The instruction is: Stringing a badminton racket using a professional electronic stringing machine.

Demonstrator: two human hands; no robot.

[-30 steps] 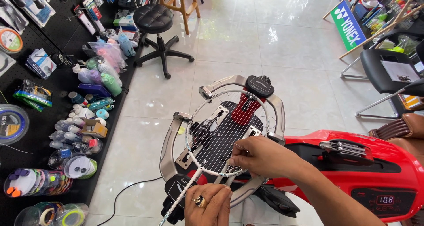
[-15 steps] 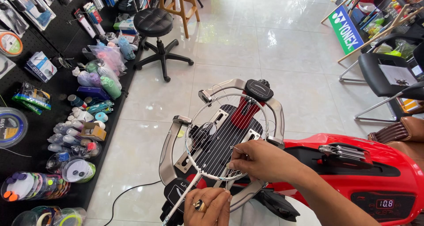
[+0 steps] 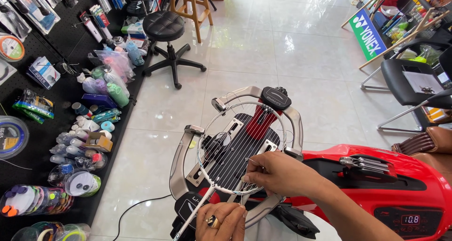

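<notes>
Racket (image 3: 235,147), one, clamped; both hands, right (image 3: 278,175) and left (image 3: 221,221), pinch its string (image 3: 244,198).

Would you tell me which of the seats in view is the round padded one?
The black stool on a wheeled star base; the wooden stool has bare legs, the black chair a flat seat.

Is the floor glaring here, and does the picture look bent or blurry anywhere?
Head view: daylight glares off the glossy white floor tiles; the wide lens bows the edges; the white-framed racket and both hands, left and right, stay sharp; its thin strings are hard to trace.
</notes>
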